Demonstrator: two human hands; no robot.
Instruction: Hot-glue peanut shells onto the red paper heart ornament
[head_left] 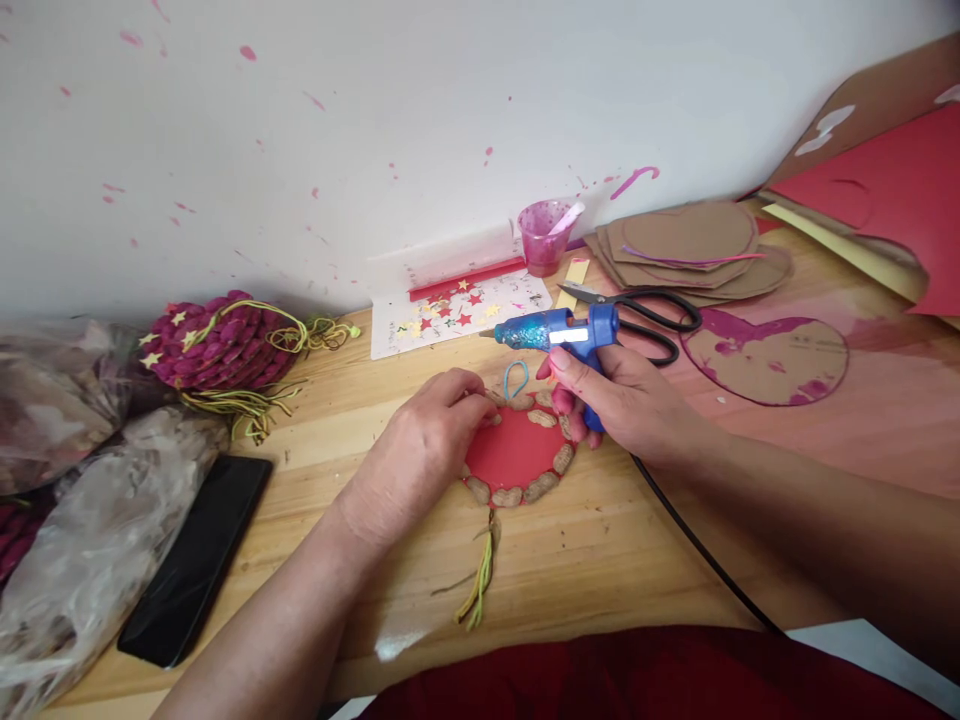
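My right hand (626, 395) is wrapped around a blue hot glue gun (555, 332), its nozzle pointing left above the work. Below it lies a red disc (510, 455) with peanuts (541, 487) in their shells around its rim. One more peanut (542, 418) sits just inside the ring at the upper right. My left hand (439, 425) is closed at the disc's upper left edge, its fingertips pinching a peanut (493, 416) that they partly hide. A blue loop (516, 380) sticks out at the top. A yellow-green tassel (480, 580) hangs from the bottom edge.
Black-handled scissors (652, 310) lie behind the glue gun, near stacked cardboard shapes (682, 245). A pink cup (544, 240) and a sheet of star stickers (457, 315) stand by the wall. Left are magenta peanut ornaments (217, 345), plastic bags (112, 540) and a black phone (196, 560). The gun's cord (705, 550) runs toward me.
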